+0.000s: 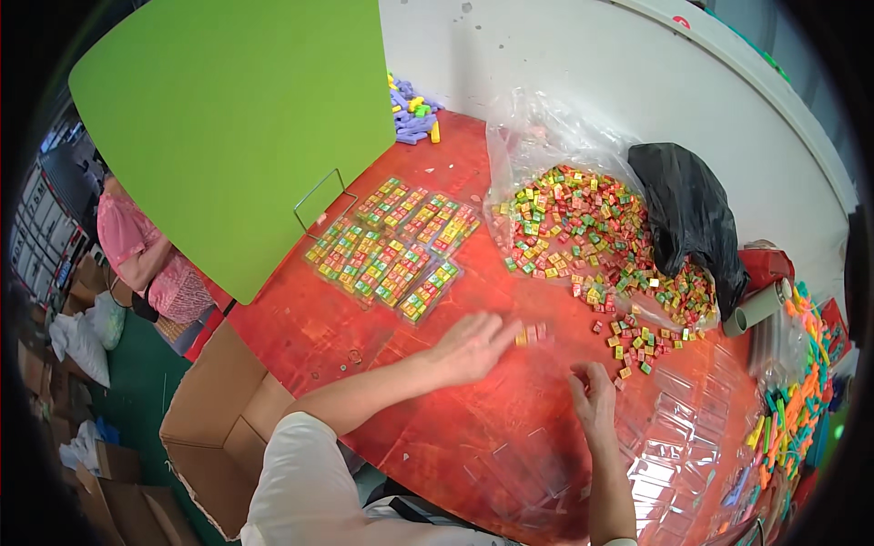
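Observation:
My left hand (466, 351) reaches over the middle of the red table, its fingers smeared by motion. Right at its fingertips is a short row of small coloured cubes (531, 334), also blurred; whether the hand grips it I cannot tell. My right hand (594, 400) is closed with curled fingers beside a few loose cubes (623, 374); what it holds, if anything, is hidden. Beyond both hands a large heap of red, yellow and green cubes (583, 227) spills from a clear plastic bag (546, 127). Filled clear trays (391, 246) of cubes lie in rows to the left.
Clear empty trays (678, 437) lie at the right. A black bag (687, 200), a cardboard tube (756, 309) and colourful plastic pieces (792, 400) line the right edge. A green panel (246, 127) rises far left, a cardboard box (214, 409) below it. Another person (137, 237) is beyond.

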`<state>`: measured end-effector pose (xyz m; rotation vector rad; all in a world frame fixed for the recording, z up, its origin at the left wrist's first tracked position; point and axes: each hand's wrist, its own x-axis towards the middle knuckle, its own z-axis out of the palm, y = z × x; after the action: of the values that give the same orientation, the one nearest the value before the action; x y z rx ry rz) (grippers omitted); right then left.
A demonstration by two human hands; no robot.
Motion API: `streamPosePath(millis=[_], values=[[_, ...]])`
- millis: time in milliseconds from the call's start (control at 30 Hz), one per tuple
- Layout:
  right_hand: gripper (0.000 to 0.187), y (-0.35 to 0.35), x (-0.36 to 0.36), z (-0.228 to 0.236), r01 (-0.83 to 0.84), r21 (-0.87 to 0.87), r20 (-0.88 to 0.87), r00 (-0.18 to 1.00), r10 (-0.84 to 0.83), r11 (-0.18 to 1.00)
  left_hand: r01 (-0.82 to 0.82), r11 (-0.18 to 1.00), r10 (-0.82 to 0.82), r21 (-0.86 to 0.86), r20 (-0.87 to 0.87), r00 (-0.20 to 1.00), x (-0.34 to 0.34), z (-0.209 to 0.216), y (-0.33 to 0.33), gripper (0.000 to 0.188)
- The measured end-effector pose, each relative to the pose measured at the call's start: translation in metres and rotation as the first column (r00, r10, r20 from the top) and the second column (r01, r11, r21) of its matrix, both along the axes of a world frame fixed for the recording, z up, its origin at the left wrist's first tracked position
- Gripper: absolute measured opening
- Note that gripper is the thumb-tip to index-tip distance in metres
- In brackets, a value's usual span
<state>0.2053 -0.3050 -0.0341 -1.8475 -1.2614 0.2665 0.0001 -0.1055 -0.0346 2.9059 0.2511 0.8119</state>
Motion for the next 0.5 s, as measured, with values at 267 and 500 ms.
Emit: streamPosePath(millis=[267, 500], values=[[0.014, -0.015, -0.006, 0.012, 0.019, -0.128, 0.040, 0.999, -0.014, 0.992, -0.516, 0.853, 0.517, 0.076, 0.007, 0.856, 0.005, 0.045, 0.139, 0.031], [0.014, -0.026, 0.000, 0.006, 0.045, -0.134, 0.134, 0.991, -0.026, 0.990, -0.705, 0.703, 0.685, 0.089, -0.352, 0.638, 0.020, 0.034, 0.192, 0.033]])
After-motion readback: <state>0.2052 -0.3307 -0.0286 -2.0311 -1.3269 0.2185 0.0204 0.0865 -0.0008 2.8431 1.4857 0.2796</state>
